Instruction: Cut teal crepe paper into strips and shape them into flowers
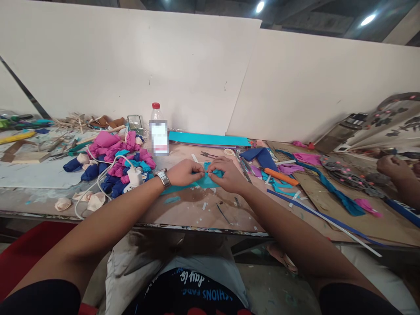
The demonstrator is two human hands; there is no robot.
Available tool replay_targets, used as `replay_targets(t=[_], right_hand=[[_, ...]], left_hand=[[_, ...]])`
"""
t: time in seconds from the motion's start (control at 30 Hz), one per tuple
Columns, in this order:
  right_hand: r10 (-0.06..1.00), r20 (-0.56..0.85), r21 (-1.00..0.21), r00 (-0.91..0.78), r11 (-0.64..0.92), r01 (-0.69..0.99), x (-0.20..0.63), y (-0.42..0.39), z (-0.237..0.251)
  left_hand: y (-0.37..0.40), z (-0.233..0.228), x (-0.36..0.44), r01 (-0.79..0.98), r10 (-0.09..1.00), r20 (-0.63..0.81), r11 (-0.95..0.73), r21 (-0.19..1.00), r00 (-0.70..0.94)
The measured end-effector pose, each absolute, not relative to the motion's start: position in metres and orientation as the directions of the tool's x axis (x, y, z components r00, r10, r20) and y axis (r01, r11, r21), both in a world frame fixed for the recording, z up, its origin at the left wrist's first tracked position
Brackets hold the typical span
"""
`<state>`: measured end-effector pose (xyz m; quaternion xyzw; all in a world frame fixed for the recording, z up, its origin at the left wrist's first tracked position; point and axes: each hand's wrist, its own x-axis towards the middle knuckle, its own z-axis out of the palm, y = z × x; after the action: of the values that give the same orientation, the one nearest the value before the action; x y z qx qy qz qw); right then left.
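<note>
Over the middle of the table, my left hand [185, 173] and my right hand [228, 174] meet with their fingertips close together. Both are closed in a pinch on a turquoise strip [211, 181], which looks like crepe paper or thin cloth. Part of it stands up between the fingers, and the rest stretches to the left beneath my left hand. My fingers hide the pinched part. A metal watch [162, 177] is on my left wrist. Small scraps, such as a turquoise scrap [172, 199], lie near my hands.
Left are bundled pink and blue pieces [110, 153], a white power cord plug [134, 176] and a red-capped bottle [156, 114]. Behind lie a turquoise stack [210, 139], scissors [209, 155] and a tape roll [229, 152]. An orange cutter [281, 176] lies right. Another person's hand [390, 166] shows far right.
</note>
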<state>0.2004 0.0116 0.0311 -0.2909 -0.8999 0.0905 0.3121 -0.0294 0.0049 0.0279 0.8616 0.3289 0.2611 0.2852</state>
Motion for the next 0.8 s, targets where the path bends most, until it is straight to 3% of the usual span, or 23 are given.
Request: replay_targets(t=[0.2, 0.47, 0.8], right_hand=[[0.574, 0.555, -0.353, -0.602, 0.818, 0.455, 0.2026, 0.0147, 0.0323], [0.585, 0.531, -0.340, -0.614, 0.810, 0.478, 0.2058, 0.0197, 0.0302], [0.556, 0.459, -0.349, -0.693, 0.830, 0.434, 0.2046, 0.0183, 0.0281]], left_hand=[[0.0102, 0.0288, -0.0347, 0.453, 0.752, 0.219, -0.573, 0.683, 0.622], [0.0107, 0.0348, -0.0379, 0.585, 0.795, 0.169, -0.554, 0.593, 0.582], [0.0078, 0.0324, -0.0346, 0.462, 0.686, 0.129, -0.605, 0.649, 0.716]])
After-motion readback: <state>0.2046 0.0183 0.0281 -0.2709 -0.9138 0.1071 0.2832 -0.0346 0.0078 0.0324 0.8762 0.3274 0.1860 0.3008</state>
